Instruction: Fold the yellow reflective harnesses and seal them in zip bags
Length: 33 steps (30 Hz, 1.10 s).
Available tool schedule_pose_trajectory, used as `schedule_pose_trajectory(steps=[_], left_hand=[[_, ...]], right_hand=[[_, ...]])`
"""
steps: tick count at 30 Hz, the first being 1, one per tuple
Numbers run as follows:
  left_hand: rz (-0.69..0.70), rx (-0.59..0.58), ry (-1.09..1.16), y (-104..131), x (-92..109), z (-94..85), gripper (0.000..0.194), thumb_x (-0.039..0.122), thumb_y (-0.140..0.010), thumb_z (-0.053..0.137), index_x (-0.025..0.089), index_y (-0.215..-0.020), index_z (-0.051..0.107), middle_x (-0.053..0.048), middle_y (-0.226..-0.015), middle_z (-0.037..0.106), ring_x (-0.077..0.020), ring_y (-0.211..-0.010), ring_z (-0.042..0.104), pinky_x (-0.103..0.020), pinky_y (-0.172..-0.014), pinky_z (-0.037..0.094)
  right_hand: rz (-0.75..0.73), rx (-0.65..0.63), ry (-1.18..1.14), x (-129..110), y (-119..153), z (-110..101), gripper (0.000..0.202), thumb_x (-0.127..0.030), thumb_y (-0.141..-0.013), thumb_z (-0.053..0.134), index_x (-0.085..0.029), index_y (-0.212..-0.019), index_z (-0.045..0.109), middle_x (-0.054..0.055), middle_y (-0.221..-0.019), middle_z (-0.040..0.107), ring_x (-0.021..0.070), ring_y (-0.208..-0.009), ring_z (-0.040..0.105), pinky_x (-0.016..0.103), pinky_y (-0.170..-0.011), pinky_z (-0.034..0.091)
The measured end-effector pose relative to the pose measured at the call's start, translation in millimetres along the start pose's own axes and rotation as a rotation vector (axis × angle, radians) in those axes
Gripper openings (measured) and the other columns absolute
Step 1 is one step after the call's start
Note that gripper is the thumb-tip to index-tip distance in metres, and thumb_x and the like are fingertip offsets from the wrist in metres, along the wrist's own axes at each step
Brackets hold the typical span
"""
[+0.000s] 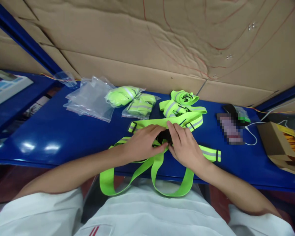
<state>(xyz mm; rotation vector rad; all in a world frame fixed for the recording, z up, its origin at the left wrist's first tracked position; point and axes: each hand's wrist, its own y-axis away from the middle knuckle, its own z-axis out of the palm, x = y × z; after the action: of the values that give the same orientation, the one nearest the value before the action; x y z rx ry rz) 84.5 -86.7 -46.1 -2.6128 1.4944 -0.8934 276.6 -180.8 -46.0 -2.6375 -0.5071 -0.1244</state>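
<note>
– Where is the dark piece (165, 136) held?
– It is held between the two hands, with the left hand (142, 142) set at its left side and the right hand (185, 146) at its right; neither is clearly nearer.
– How far are the hands opened?
– Both are partly curled, and the piece is pinched by thumb and fingers from either side. How firmly it is gripped cannot be told.
– Can its long axis be made out?
– No, too much is covered by the fingers. The green strap (107, 182) is seen below it, draped in two loops over the near edge of the blue table (88, 137), towards the body.
– And beyond the hands?
– A buckled strap (149, 123) is laid from left to right just past the fingers. Behind it, to the right, rolled straps (184, 97) are seen, and bagged straps (141, 106) are placed farther left
</note>
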Motion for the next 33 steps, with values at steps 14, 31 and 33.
schedule_pose_trajectory(steps=[14, 31, 33], left_hand=[[-0.018, -0.046, 0.346, -7, -7, -11.9, 0.047, 0.032, -0.091, 0.075, 0.022, -0.134, 0.06, -0.006, -0.125, 0.072, -0.0233, -0.115, 0.069, -0.036, -0.101, 0.054], [-0.071, -0.512, 0.685, -12, -15, -37.9, 0.05, 0.04, -0.083, 0.084, 0.024, -0.129, 0.068, -0.002, -0.118, 0.078, -0.0232, -0.108, 0.073, -0.027, -0.085, 0.055], [-0.041, -0.635, 0.637, -14, -22, -40.9, 0.046, 0.046, -0.083, 0.084, 0.024, -0.122, 0.073, -0.001, -0.119, 0.078, -0.0261, -0.111, 0.073, -0.028, -0.088, 0.056]], right_hand=[[0.031, -0.111, -0.68, 29, 5, -2, 0.1, -0.044, -0.092, 0.075, -0.023, -0.169, 0.013, 0.021, -0.165, 0.031, 0.0341, -0.157, 0.032, 0.056, -0.125, 0.038], [0.192, -0.419, -1.279, 63, -4, -34, 0.042, -0.052, -0.1, 0.064, -0.015, -0.08, 0.061, -0.002, -0.072, 0.053, 0.0095, -0.067, 0.047, 0.022, -0.061, 0.038], [0.258, -0.402, -1.31, 64, -3, -35, 0.045, -0.054, -0.101, 0.06, -0.016, -0.078, 0.058, -0.002, -0.071, 0.049, 0.0089, -0.064, 0.043, 0.022, -0.057, 0.035]])
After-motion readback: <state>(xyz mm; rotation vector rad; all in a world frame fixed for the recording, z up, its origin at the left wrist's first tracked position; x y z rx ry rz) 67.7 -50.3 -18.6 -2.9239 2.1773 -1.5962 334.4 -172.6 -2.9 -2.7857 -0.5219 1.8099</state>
